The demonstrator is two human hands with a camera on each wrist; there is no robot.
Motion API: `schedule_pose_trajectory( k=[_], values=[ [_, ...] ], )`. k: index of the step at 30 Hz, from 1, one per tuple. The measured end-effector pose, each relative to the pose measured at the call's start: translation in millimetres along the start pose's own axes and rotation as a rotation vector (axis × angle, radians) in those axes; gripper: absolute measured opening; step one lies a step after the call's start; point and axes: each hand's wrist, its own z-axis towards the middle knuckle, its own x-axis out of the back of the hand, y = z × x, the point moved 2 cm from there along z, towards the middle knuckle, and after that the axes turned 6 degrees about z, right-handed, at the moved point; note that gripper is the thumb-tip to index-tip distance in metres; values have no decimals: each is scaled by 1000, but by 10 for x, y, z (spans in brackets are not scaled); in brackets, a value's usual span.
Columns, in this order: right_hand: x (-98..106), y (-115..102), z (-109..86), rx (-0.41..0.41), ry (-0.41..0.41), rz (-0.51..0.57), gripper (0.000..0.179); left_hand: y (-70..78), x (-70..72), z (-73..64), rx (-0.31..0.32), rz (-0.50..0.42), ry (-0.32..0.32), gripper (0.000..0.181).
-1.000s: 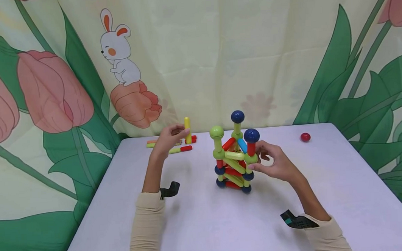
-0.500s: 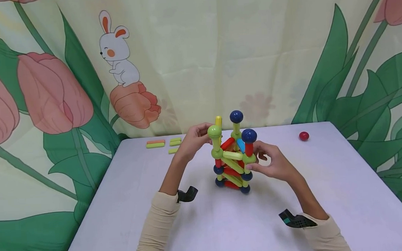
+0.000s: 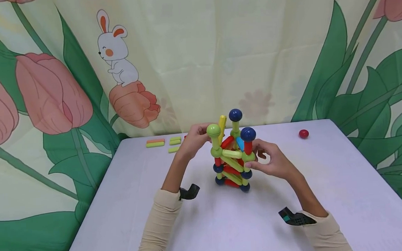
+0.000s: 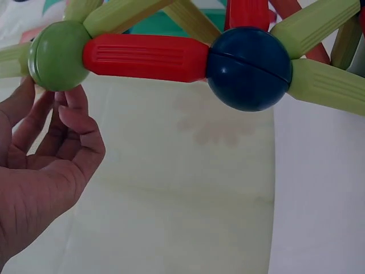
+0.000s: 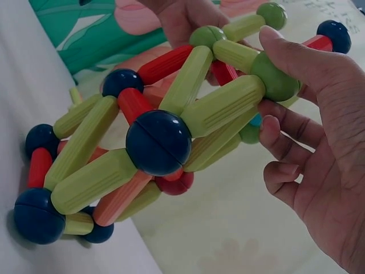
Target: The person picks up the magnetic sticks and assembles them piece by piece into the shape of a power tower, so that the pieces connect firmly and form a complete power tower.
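Note:
A tower of magnetic rods and balls (image 3: 231, 153) stands on the table in the head view, with rods in green, red and blue and balls in dark blue and green. My left hand (image 3: 195, 141) is at its upper left, holding a yellow rod (image 3: 223, 123) that leans behind the green-topped post; the fingertips are hidden there. In the left wrist view those fingers come up right at a green ball (image 4: 60, 56). On the right side, my right hand (image 3: 273, 161) grips a green corner ball (image 5: 275, 77) between thumb and fingers.
Several loose green rods (image 3: 175, 142) and an orange rod (image 3: 155, 140) lie at the table's back left. A red ball (image 3: 303, 134) sits at the back right. Behind the table hangs a printed curtain (image 3: 191, 65).
My left hand has carried the yellow rod rightward from the loose rods to behind the tower's left post, where the rod now tilts. The right hand keeps its place on the tower.

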Motion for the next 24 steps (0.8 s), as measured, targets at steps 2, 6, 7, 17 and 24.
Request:
schedule_pose_trajectory(
  k=[2, 6, 7, 17, 24],
  values=[
    [-4, 2, -2, -8, -1, 0, 44, -8, -6, 11, 10, -6, -2, 28],
    [-4, 17, -2, -11, -10, 12, 43, -12, -17, 33, 25, -10, -2, 29],
    [0, 26, -3, -5, -15, 27, 43, -10, -19, 38, 26, -12, -1, 29],
    [83, 117, 237, 28, 258, 285, 28, -19, -29, 39, 50, -20, -42, 28],
    [46, 76, 677, -57, 254, 220, 32, -4, -6, 41, 42, -18, -32, 27]
  ],
)
